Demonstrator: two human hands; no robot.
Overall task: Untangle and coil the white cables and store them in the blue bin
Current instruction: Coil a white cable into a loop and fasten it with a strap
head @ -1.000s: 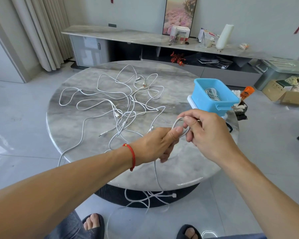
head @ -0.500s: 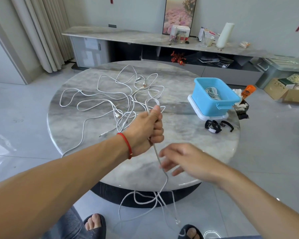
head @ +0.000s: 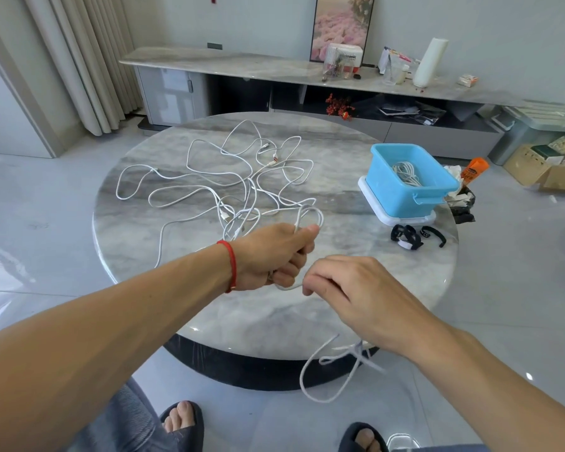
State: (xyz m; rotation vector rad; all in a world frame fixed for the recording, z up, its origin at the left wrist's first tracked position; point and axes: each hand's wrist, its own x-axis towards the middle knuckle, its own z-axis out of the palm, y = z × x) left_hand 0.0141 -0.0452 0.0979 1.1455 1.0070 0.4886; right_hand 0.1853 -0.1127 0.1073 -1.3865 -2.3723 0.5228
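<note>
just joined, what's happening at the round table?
A person is coiling a white cable by hand. The left hand grips a few loops of it; the right hand pinches the run just below, with the slack hanging off the table edge. A tangle of white cables lies on the marble top. The blue bin at the right already holds one coiled cable.
</note>
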